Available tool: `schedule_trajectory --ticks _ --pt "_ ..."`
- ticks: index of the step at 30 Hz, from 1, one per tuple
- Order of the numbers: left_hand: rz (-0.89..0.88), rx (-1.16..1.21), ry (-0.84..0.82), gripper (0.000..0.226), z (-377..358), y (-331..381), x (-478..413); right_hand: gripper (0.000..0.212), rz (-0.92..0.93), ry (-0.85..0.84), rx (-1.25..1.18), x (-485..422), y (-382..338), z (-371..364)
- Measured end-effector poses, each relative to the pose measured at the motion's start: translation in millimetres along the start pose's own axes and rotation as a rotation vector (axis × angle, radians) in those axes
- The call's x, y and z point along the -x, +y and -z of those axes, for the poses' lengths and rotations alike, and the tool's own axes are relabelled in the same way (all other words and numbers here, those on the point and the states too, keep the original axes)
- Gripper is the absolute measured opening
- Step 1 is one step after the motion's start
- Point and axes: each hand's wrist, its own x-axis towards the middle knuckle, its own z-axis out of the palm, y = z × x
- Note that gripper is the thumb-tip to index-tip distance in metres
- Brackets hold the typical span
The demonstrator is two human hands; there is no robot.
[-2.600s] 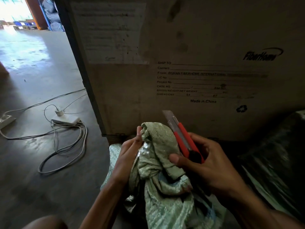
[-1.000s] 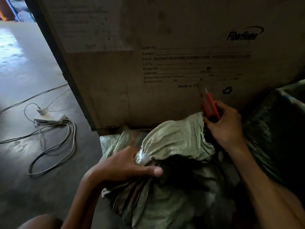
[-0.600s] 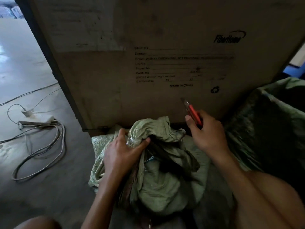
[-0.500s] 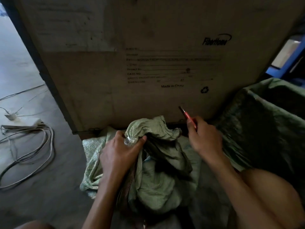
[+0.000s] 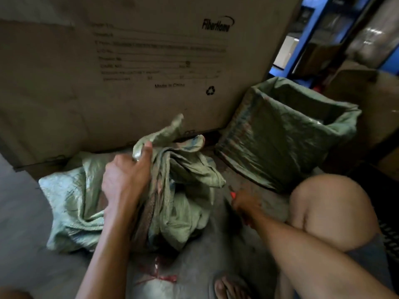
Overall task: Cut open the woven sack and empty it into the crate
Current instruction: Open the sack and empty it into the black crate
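A crumpled pale green woven sack (image 5: 183, 201) lies on the floor in front of me. My left hand (image 5: 125, 178) grips its bunched neck near the top, with a shiny bit of plastic under the thumb. My right hand (image 5: 245, 205) is low at the floor to the right of the sack, closed around a red utility knife (image 5: 232, 194) whose tip just shows; the hand is blurred. To the right stands an open container (image 5: 287, 134) lined with a green woven sack; what it holds is hidden in shadow.
A tall cardboard carton (image 5: 138, 67) with printed shipping text stands right behind the sack. Red string (image 5: 159, 277) lies on the floor near my foot (image 5: 228, 288). My bare knee (image 5: 332, 212) is at the right. Blue racking (image 5: 302, 35) and a brown box (image 5: 367, 93) stand beyond.
My right hand has dropped with the knife from beside the carton down to the floor right of the sack. My view has swung right, bringing the lined container into sight. My left hand keeps hold of the neck.
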Motion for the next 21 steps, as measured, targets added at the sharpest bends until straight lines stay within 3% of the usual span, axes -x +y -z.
schedule_trajectory --ticks 6,15,18,21 --pt "0.059 0.137 -0.061 0.076 -6.9 -1.4 6.5 0.04 -0.019 -0.075 -0.056 19.0 12.6 -71.1" --pt "0.144 0.316 -0.145 0.077 -18.2 4.2 8.6 0.061 -0.126 0.012 -0.111 9.7 17.3 -91.2" --pt "0.169 0.39 -0.168 0.066 -19.5 8.5 11.3 0.045 -0.182 0.175 -0.283 6.5 6.2 -72.9" --pt "0.223 0.563 -0.191 0.078 -17.6 7.7 7.3 0.017 -0.011 0.471 -0.688 14.6 -20.5 -35.5"
